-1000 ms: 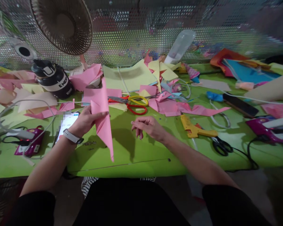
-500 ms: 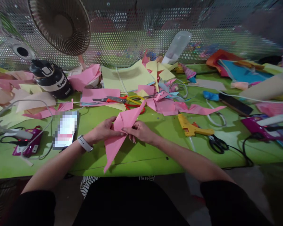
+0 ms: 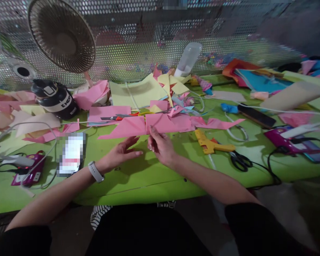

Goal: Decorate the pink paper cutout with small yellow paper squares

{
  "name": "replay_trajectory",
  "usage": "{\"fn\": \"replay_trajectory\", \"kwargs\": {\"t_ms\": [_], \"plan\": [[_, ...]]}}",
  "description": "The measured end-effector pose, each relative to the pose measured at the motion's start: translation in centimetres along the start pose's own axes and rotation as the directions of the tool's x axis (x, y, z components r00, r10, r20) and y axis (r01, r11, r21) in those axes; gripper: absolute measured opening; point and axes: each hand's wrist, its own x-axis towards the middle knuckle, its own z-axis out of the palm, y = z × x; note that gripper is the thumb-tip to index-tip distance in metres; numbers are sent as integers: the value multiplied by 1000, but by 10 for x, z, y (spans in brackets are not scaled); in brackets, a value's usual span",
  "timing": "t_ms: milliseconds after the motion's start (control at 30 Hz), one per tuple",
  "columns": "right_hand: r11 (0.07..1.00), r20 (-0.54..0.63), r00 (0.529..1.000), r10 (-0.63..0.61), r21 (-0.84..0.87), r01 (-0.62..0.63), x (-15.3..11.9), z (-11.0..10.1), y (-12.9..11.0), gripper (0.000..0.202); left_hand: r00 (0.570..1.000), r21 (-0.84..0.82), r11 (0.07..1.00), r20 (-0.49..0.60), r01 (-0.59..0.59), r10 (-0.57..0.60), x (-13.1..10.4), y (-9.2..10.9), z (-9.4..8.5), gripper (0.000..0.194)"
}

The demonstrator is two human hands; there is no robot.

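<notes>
My right hand (image 3: pixel 162 147) pinches the lower middle of a folded piece of pink paper (image 3: pixel 130 127), thumb on top. The paper spreads sideways above the green table, one pointed end reaching left, and a crease runs down near its middle. Just below it, my left hand (image 3: pixel 122 153) is off the paper, its fingers apart and nothing in them. Behind the pink paper lie scissors with red handles (image 3: pixel 126 116), partly covered, and another pair with yellow handles (image 3: pixel 144 113), mostly hidden.
Right of my hands lie a yellow glue gun (image 3: pixel 212 144) and black scissors (image 3: pixel 241 161). A lit phone (image 3: pixel 71 154) is on the left. Behind stand a black bottle (image 3: pixel 57 99) and a fan (image 3: pixel 62 39). Paper scraps (image 3: pixel 40 119) and purple power strips (image 3: pixel 278 142) with cords lie around.
My left hand has let go of the pink paper and opened. My right hand has turned the paper from upright to sideways and moved it away from me, over the scissors. The view has shifted slightly.
</notes>
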Motion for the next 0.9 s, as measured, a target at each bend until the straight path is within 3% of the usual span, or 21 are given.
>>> {"fn": "replay_trajectory", "kwargs": {"t_ms": [133,333,467,633,700,767,833,900], "plan": [[1000,-16,1000,14,-7,-14,-7,5,6,61,971,13,975,-81,-223,223,5,-6,33,38],[1000,67,998,6,-7,-6,-9,4,9,50,915,-20,957,-298,-291,272,20,-12,41,32],[998,70,996,-55,-21,57,-8,-3,6,42,882,-94,938,-381,-335,277,18,1,27,32],[991,53,991,-125,-46,128,0,-11,-2,36,824,-172,895,-492,-410,283,9,25,-10,25],[976,-1,978,-207,-64,206,7,-16,-10,35,842,-226,903,-495,-365,216,3,31,-27,21],[928,-41,935,-353,-145,344,15,-23,-20,34,889,-266,927,-440,-266,129,-3,33,-40,17],[796,12,846,-534,-332,507,19,-30,-29,30,928,-275,951,-372,-140,29,-8,32,-48,15],[495,314,705,-636,-535,685,18,-35,-36,20,949,-259,966,-309,-18,-65,-10,30,-50,13]]}}
